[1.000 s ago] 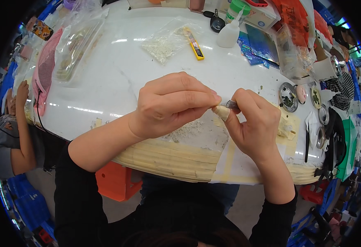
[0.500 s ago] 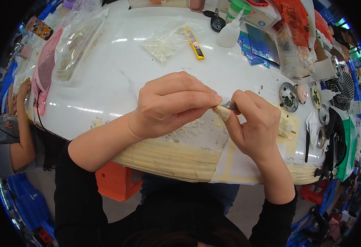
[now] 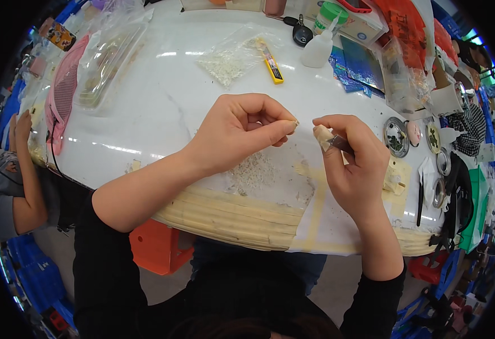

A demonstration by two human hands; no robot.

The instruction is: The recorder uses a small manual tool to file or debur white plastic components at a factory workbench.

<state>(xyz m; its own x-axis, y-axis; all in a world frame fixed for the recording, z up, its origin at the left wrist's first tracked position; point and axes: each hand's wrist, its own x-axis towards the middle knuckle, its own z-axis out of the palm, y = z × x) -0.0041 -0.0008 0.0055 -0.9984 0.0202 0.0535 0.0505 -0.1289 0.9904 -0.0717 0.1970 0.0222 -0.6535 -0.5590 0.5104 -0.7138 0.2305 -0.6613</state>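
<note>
Above the near middle of the table, my left hand point(image 3: 250, 133) is closed in a pinch, thumb against forefinger. A tiny brownish bit shows at its fingertips, too small to name. Just to the right, my right hand point(image 3: 357, 161) is closed round a small grey metal blade point(image 3: 340, 144), most of which the fingers hide. Pale tape point(image 3: 323, 135) wraps the tip of my right thumb. The two hands are a short gap apart. White crumbs point(image 3: 253, 172) lie scattered on the table under my left hand.
Beyond my hands lie a bag of white bits point(image 3: 225, 66), a yellow cutter point(image 3: 271, 66), a squeeze bottle point(image 3: 318, 50) and car keys point(image 3: 301, 33). Round metal dishes point(image 3: 396, 137) stand at right. A pink mesh pouch point(image 3: 61, 107) and another person's arms point(image 3: 26, 158) are at left.
My hands have drawn apart, where before the blade met the left fingertips. My left hand has turned so its thumb shows, and my right hand has shifted slightly right.
</note>
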